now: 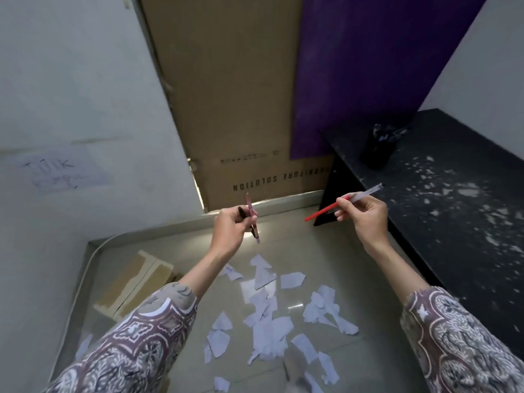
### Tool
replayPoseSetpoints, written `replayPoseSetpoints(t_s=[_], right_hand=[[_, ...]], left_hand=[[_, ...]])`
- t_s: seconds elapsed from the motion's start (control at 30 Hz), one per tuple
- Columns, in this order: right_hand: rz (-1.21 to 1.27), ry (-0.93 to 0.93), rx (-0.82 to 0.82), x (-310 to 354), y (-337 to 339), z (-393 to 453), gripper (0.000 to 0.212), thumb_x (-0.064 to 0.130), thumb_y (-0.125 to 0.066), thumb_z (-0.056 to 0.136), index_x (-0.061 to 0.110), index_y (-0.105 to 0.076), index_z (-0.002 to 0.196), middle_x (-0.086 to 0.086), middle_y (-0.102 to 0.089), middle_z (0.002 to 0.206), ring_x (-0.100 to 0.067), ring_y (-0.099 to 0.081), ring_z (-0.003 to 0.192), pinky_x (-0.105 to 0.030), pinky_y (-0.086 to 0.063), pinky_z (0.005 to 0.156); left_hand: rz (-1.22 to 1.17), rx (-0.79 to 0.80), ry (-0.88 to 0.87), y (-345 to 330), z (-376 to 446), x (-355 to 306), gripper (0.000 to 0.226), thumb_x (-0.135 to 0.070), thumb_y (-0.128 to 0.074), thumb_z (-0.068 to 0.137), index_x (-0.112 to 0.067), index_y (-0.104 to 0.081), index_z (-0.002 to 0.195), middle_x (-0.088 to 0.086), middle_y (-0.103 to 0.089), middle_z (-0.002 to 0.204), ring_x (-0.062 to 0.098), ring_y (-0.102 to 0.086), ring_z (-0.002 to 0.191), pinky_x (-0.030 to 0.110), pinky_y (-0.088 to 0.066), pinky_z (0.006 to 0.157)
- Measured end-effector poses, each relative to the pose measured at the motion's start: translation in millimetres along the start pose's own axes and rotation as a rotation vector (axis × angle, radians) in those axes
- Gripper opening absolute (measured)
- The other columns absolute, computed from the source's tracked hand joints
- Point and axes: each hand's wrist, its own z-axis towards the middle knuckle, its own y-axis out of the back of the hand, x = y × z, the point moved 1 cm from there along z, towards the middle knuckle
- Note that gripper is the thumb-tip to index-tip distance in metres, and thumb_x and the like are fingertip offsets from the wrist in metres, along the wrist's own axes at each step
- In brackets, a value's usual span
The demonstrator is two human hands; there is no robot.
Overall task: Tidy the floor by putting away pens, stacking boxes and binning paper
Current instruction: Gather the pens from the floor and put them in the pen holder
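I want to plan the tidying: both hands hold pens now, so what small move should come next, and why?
Probably carry the right hand with its red pen to the dark pen holder on the black counter: it is the nearest holder, and torn paper needs free hands.

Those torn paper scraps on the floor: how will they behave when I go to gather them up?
The paper scraps look thin and flat, so probably very light and floppy, hard to pinch off the glossy floor. They overlap loosely, so pushing likely slides them into a heap. Both hands hold pens, left hand and right hand, so free one first.
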Motion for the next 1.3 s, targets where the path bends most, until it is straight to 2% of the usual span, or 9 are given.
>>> replayPoseSetpoints(t_s=[0.17, 0.27, 0.43, 0.6, 0.73, 0.97, 1.1, 1.2, 1.3], right_hand=[[0.031, 0.012, -0.111, 11.4, 42.3, 39.0, 0.009, 0.001, -0.065, 0.083, -0.008, -0.065, 0.085, -0.013, -0.064, 0.060, -0.013, -0.063, 0.048, -0.023, -0.057, 0.054], [0.025, 0.024, -0.178, 15.9, 71.4, 80.5, 0.005, 0.003, -0.066, 0.083, 0.002, -0.066, 0.078, -0.005, -0.066, 0.055, -0.013, -0.064, 0.048, -0.022, -0.057, 0.055], [-0.004, 0.050, -0.268, 18.5, 120.6, 161.4, 0.008, 0.006, -0.066, 0.084, 0.007, -0.067, 0.076, -0.012, -0.067, 0.063, -0.017, -0.067, 0.053, -0.024, -0.059, 0.057], [-0.075, 0.091, -0.317, 14.7, 152.5, 236.0, 0.007, 0.008, -0.066, 0.085, 0.005, -0.066, 0.078, -0.010, -0.067, 0.064, -0.022, -0.068, 0.057, -0.026, -0.059, 0.059], [-0.163, 0.135, -0.327, 7.3, 168.7, 291.5, 0.009, 0.012, -0.066, 0.085, 0.004, -0.067, 0.082, -0.005, -0.068, 0.063, -0.014, -0.067, 0.055, -0.018, -0.057, 0.060], [-0.437, 0.135, -0.139, -28.8, 169.8, 356.8, 0.008, 0.010, -0.067, 0.084, 0.006, -0.068, 0.076, -0.011, -0.066, 0.068, -0.013, -0.056, 0.056, -0.015, -0.043, 0.054], [-0.485, 0.069, -0.010, -44.6, 164.9, 372.4, 0.008, 0.011, -0.069, 0.083, 0.005, -0.069, 0.078, -0.009, -0.067, 0.077, -0.017, -0.061, 0.068, -0.016, -0.044, 0.062], [-0.511, -0.015, 0.079, -54.5, 165.0, 377.6, 0.008, 0.014, -0.070, 0.081, 0.012, -0.068, 0.088, -0.008, -0.067, 0.078, -0.009, -0.056, 0.065, -0.010, -0.043, 0.060], [-0.544, -0.002, 0.114, -61.8, 168.2, 377.2, 0.014, 0.016, -0.071, 0.080, 0.016, -0.068, 0.094, 0.001, -0.063, 0.074, -0.002, -0.050, 0.060, -0.007, -0.042, 0.058]], left_hand=[[-0.007, 0.049, -0.051, -52.4, 32.3, -37.1, 0.006, 0.006, -0.059, 0.086, 0.009, -0.064, 0.085, 0.013, -0.063, 0.078, 0.021, -0.060, 0.078, 0.039, -0.057, 0.080], [-0.026, 0.069, -0.095, -91.4, 69.9, -60.9, 0.007, 0.008, -0.056, 0.086, 0.006, -0.061, 0.081, 0.010, -0.059, 0.074, 0.020, -0.057, 0.075, 0.038, -0.057, 0.078], [-0.021, 0.077, -0.150, -165.7, 142.3, -105.1, 0.011, 0.007, -0.055, 0.087, 0.001, -0.057, 0.078, 0.008, -0.058, 0.070, 0.018, -0.059, 0.064, 0.025, -0.056, 0.063], [-0.116, 0.085, -0.163, -235.0, 210.1, -143.8, 0.025, 0.004, -0.057, 0.087, -0.013, -0.056, 0.069, 0.007, -0.058, 0.071, 0.020, -0.058, 0.072, 0.039, -0.055, 0.073], [-0.133, 0.105, -0.202, -281.0, 261.0, -164.5, 0.015, 0.007, -0.055, 0.088, -0.005, -0.059, 0.080, 0.014, -0.061, 0.084, 0.019, -0.060, 0.082, 0.032, -0.057, 0.075], [-0.071, 0.219, -0.223, -349.6, 327.3, -168.3, 0.023, 0.007, -0.053, 0.089, -0.011, -0.059, 0.075, 0.010, -0.060, 0.086, 0.016, -0.060, 0.082, 0.025, -0.055, 0.073], [0.045, 0.300, -0.230, -373.6, 340.6, -148.4, 0.008, 0.003, -0.055, 0.088, 0.003, -0.058, 0.081, 0.004, -0.060, 0.080, 0.008, -0.060, 0.077, 0.030, -0.053, 0.077], [0.165, 0.356, -0.256, -380.4, 345.4, -134.5, 0.004, -0.002, -0.060, 0.087, -0.006, -0.060, 0.086, -0.004, -0.057, 0.074, -0.010, -0.058, 0.060, 0.006, -0.046, 0.059], [0.277, 0.381, -0.274, -380.9, 349.9, -124.7, 0.008, -0.007, -0.063, 0.086, -0.014, -0.060, 0.089, -0.008, -0.056, 0.074, -0.007, -0.056, 0.065, 0.004, -0.043, 0.058]])
